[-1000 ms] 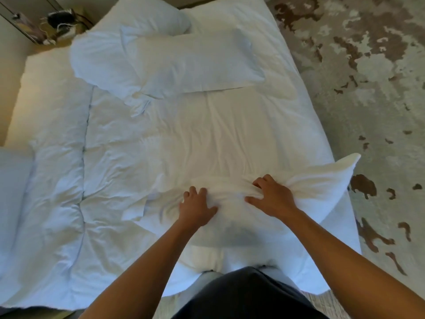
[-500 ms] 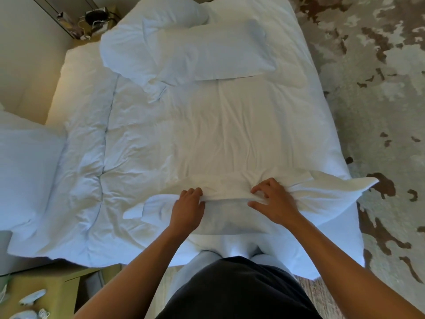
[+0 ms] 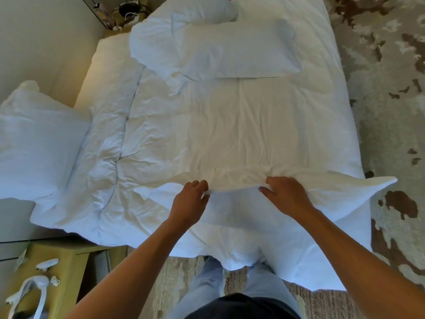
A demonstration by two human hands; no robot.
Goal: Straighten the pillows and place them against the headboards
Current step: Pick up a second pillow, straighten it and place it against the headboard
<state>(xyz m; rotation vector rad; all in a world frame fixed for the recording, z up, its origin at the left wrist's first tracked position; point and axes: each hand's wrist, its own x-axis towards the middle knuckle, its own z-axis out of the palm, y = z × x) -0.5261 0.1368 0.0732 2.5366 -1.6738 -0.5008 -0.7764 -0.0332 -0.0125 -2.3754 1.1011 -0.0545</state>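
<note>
A white pillow (image 3: 340,192) lies across the near edge of the bed (image 3: 241,125), its right corner poking out past the mattress. My left hand (image 3: 189,201) pinches the pillow's upper edge left of centre. My right hand (image 3: 286,194) grips the same edge a little to the right, fingers curled into the fabric. Two more white pillows (image 3: 232,49) lie overlapping at the far end of the bed. Another pillow (image 3: 36,143) sits at the left on a neighbouring bed.
A rumpled white duvet (image 3: 96,171) hangs over the bed's left side. A wooden nightstand (image 3: 66,272) with small white items stands at lower left. Patterned beige and brown carpet (image 3: 391,100) runs along the right. Cables and a dark object (image 3: 128,10) sit at the top left.
The view has swung left, bringing the neighbouring bed's pillow and the nightstand into sight. Both hands have drawn the near pillow's edge up and stretched it flatter between them.
</note>
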